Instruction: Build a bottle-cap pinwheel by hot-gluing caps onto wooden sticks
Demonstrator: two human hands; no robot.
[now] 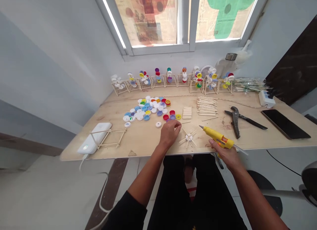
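Note:
My right hand (228, 155) is wrapped round the handle of a yellow hot glue gun (218, 136), its nozzle pointing left over the table. Left of the nozzle lies a white bottle cap with thin wooden sticks spread out like spokes (189, 137). My left hand (169, 133) is beside it on the left, fingers curled together just in front of the coloured caps. Whatever those fingers hold, if anything, is hidden. A loose stick (185, 122) lies near its fingertips. One white cap (158, 124) sits apart, left of that hand.
Behind are a pile of bottle caps (146, 108), stick bundles (207, 106) and a row of stick frames with cap wheels (158, 78). Pliers (236, 121), a phone (284, 124) and a socket block (266, 98) lie right; a white power bank (95, 137) and stick frame (112, 138) left.

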